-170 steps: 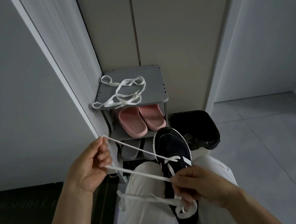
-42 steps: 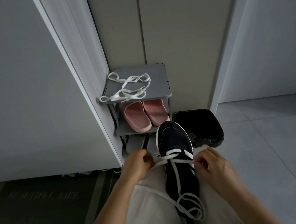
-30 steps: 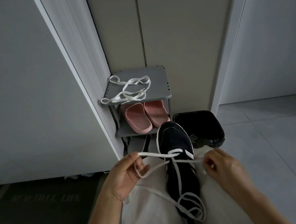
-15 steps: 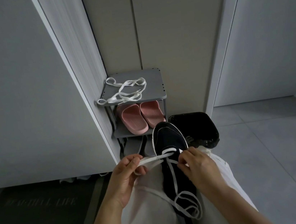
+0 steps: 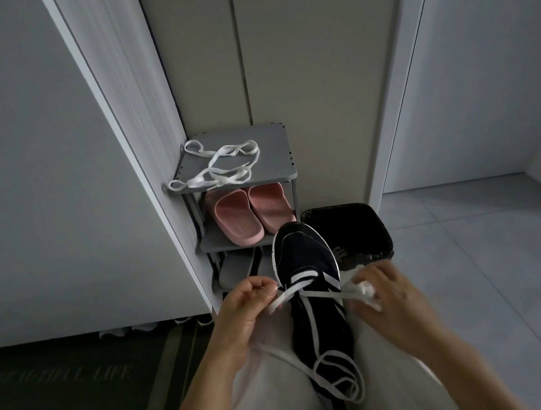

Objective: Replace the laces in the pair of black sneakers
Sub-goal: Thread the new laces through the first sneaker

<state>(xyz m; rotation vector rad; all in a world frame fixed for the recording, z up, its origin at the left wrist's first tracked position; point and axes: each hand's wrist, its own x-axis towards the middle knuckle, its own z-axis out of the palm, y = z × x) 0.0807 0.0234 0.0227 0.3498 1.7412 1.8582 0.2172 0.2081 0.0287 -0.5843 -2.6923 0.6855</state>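
Lace [image 5: 291, 293] in left grip [image 5: 241, 306], right grip [image 5: 389, 295]

Sneaker [image 5: 308, 265] lies on the person's lap [image 5: 278, 406], toe pointing away, between left hand [image 5: 242, 315] and right hand [image 5: 394, 303]. Lace [image 5: 288, 297] crosses the sneaker's front, one end held in each hand; the slack loops over the heel end, nearest the camera. Beyond the toe, shoe rack [image 5: 273, 156] stands in the corner. Loose laces [image 5: 220, 170] on its top shelf, left part, one loop over the left edge. Slippers [image 5: 249, 214] on the shelf below. More footwear [image 5: 236, 271] on the lowest level, partly hidden. Bin [image 5: 365, 226] on floor [image 5: 495, 278], just right of rack. Mat [image 5: 62, 387] on floor, far left.
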